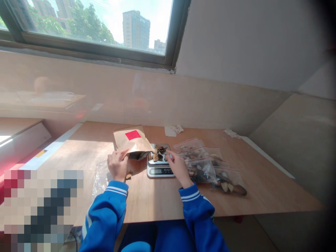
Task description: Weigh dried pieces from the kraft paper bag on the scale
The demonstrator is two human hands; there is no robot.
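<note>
My left hand [118, 165] grips the lower edge of a brown paper bag [123, 141] with a red label [133, 134]. The bag lies tilted, its dark mouth facing the scale. On the silver digital scale [160, 171] rest several dried slices [156, 156], pale and dark brown. Over the right side of the scale's plate, my right hand [178, 168] has its thumb and forefinger pinched on a small dried slice [166, 157]. A loose pale slice [128, 175] lies on the table beside my left hand.
Several clear zip bags [203, 168] of dried pieces lie right of the scale. A crumpled clear plastic bag [100, 178] is at left. White paper scraps [173, 130] sit near the wall on the wooden table [267, 192]. A window [105, 31] is above.
</note>
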